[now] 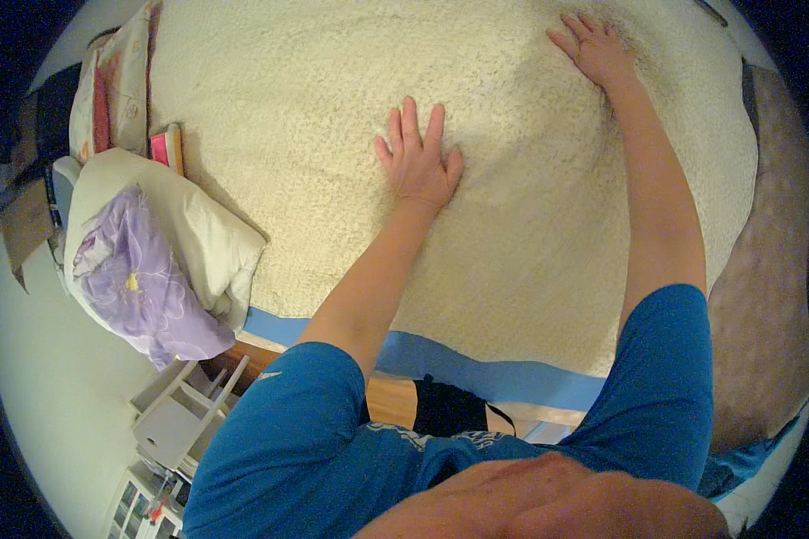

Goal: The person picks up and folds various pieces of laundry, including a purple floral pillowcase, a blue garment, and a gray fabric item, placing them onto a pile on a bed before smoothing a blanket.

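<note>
A large cream, fleecy bed cover lies spread out beneath both of my hands. My left hand rests flat near its middle, fingers spread and nothing held. Farther off to the right, my right hand presses on the cover with its fingers apart, close to a shaded, slightly rumpled patch. Along the near side, a blue band shows below the cover's edge. Both arms are stretched out in blue short sleeves.
At the left of the bed lie a white quilt and a purple floral cloth. Behind them is a pillow. A white chair stands at the lower left. A brown surface runs along the right side.
</note>
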